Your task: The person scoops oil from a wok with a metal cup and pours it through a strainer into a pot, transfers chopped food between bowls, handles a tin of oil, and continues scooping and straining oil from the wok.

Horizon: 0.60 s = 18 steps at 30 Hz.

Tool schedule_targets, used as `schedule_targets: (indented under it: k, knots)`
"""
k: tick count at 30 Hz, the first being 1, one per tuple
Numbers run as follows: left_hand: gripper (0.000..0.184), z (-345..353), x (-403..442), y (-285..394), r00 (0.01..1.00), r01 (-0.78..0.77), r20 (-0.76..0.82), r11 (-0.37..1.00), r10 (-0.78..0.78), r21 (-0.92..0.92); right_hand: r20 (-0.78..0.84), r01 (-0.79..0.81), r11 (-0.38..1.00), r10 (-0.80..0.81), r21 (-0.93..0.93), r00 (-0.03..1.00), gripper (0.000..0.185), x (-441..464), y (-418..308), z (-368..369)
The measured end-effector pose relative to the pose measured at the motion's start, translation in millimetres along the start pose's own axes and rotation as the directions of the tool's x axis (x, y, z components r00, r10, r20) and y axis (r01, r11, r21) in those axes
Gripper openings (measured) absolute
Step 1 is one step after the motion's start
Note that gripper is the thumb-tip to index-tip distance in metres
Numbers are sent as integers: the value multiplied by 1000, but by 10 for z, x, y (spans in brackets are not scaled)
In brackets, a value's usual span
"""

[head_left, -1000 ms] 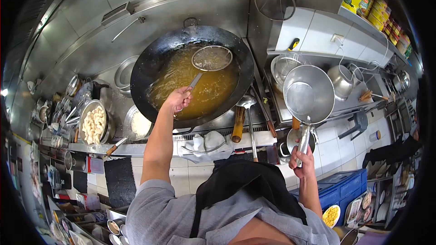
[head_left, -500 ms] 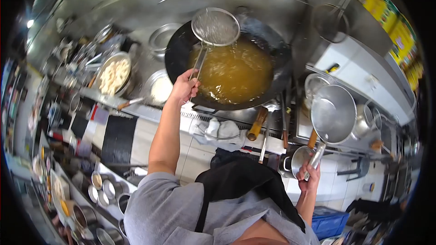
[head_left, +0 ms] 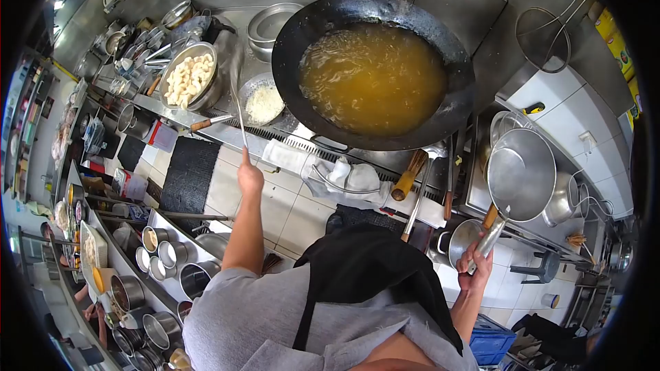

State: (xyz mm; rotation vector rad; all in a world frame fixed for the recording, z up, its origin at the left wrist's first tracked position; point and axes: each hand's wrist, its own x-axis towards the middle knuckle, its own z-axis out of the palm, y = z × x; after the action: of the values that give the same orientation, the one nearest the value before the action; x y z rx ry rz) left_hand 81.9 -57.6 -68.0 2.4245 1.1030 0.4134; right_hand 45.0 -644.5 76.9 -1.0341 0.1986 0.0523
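Note:
My left hand is closed around the handle of a mesh strainer. The strainer is tilted nearly edge-on and blurred, beside a metal bowl of pale chunky pieces. Close to its right is a smaller dish of white crumbs or flakes. A big black wok holds golden-brown liquid, its surface rippling. My right hand grips the metal handle of a wide, round pan, which looks bare inside. A wooden handle crosses near the pan's lower edge.
Metal bowls stand behind the wok's left side. A ladle and a wooden-handled tool lie at the stove front, near cloths. A pot sits below the pan. Another strainer hangs at right.
The strainer has gone from above the wok to its left and turned from face-on to edge-on, my left hand moving with it. My right hand still holds the pan. The view has shifted.

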Motion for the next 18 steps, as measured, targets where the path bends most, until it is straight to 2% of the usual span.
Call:
schedule_targets:
  k: [1,2,4,6,8,9,11,12,13,14,15,17,18]
  knots:
    - [66,249,-16,-181,999,42,24,998,-43,39,3,-10,1000,10,1,1000,52,8,-6,26]
    - [66,363,-4,-257,999,39,25,998,-40,38,2,-18,1000,18,3,1000,52,10,-11,49]
    - [68,446,45,-245,997,32,71,988,-43,149,8,-24,1000,24,17,1000,52,7,-30,87]
    - [68,414,208,-155,998,15,58,995,-21,100,16,-28,1000,28,11,999,56,-30,-60,105]
    - [67,412,490,-157,999,-12,-31,999,13,47,4,-18,1000,18,-4,1000,56,-65,-75,79]
    - [66,342,582,-139,987,-101,-121,993,107,53,-3,-9,1000,9,-20,1000,55,-88,-89,50]
    - [62,-33,632,194,989,-65,-135,997,60,-35,-17,14,1000,-14,-21,1000,55,-140,-113,2]
    - [61,36,795,119,961,-156,-257,967,102,-202,-13,30,999,-30,-16,999,54,-167,-135,-2]
    - [58,-536,544,750,991,-48,-133,992,33,-113,-7,42,999,-42,-11,999,54,-193,-158,0]
    - [57,-424,716,584,890,-394,-326,899,320,-193,-39,37,999,-37,-6,999,60,-212,-189,-4]
    - [56,-683,642,889,939,-319,-210,918,272,-237,-43,48,999,-49,-11,998,60,-232,-221,7]
    - [57,-863,690,1158,892,-445,-209,859,400,-254,-42,63,998,-63,8,997,60,-254,-241,-39]
    - [55,-853,766,1240,880,-475,-206,819,429,-323,-50,70,997,-69,15,996,60,-263,-242,-67]
